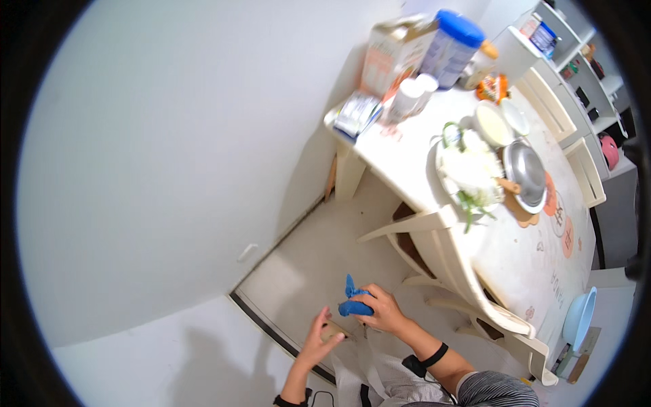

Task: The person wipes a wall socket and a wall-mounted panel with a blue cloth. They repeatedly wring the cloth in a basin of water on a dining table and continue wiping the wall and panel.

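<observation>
My right hand point(384, 308) grips a bunched blue cloth point(356, 307), whose pointed end sticks up past the fingers. Left of it and lower, my left hand point(319, 340) is held with thumb and fingers apart and nothing between them. It is close to the cloth but not touching it. Behind the left fingers a small beige object point(333, 330) shows in part; I cannot tell what it is. Both hands are over the pale floor point(285, 269), in front of my light-coloured clothing.
A cream plastic chair point(452, 254) stands against the table point(407, 173) at right. The table bears a plate of cut vegetables point(470, 168), a metal bowl point(526, 170), a carton point(391, 58) and a blue-lidded tub point(452, 48). A white wall point(152, 152) rises at left. A light-blue basin point(580, 318) is far right.
</observation>
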`<state>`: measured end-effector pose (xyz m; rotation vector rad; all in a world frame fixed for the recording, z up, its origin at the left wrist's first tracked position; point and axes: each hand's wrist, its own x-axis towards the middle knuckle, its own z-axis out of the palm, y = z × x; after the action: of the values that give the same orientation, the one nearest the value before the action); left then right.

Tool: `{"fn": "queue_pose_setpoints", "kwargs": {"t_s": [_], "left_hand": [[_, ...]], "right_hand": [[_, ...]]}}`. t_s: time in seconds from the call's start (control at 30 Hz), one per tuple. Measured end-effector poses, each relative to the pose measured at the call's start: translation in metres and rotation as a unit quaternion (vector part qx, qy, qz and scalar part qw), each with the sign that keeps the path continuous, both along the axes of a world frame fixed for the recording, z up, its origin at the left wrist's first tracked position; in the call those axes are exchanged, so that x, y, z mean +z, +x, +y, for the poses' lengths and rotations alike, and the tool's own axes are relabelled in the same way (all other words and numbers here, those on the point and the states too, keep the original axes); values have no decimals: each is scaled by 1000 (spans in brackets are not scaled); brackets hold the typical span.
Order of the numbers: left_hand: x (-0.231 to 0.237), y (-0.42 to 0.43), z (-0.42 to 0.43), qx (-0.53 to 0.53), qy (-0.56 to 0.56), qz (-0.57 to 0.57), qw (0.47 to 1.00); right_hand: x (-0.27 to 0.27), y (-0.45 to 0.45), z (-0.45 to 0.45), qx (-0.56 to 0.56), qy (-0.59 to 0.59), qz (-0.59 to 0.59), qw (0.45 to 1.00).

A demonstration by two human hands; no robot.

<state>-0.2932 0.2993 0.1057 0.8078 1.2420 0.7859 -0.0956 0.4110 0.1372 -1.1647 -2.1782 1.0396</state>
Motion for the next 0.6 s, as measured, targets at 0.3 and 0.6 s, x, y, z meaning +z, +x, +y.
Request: {"fn": "queue_pose_setpoints", "kwargs": {"t_s": [0.3,0.6], "left_hand": [[126,95,16,-47,0,-115,992],[192,198,15,-315,56,-130,938]], "right_hand": [[146,62,-31,-60,32,30,997],[226,171,-146,-325,52,26,944]]}}
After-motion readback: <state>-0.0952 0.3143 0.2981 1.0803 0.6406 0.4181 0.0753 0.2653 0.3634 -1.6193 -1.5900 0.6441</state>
